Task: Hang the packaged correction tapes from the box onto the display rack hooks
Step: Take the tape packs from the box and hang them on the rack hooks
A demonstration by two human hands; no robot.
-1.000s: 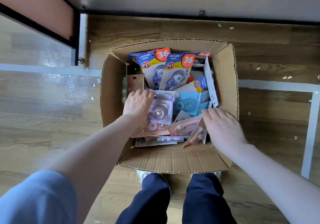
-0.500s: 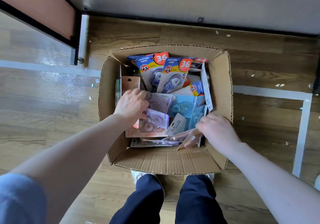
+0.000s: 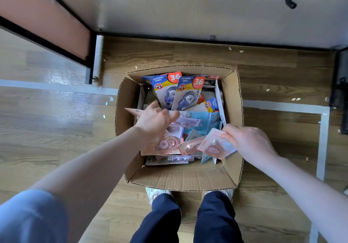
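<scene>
Both hands inside cardboard box. Left hand grips pink pack at box's left wall; right hand pinches pink correction tape packs at its right wall.

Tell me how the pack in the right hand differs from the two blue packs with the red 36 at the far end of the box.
The pink pack is pale, while the blue packs are blue and yellow with red 36 badges. The pink pack is gripped by the right hand at the near right corner of the box; the blue packs lean untouched against the far wall. Both are carded blister packs.
</scene>
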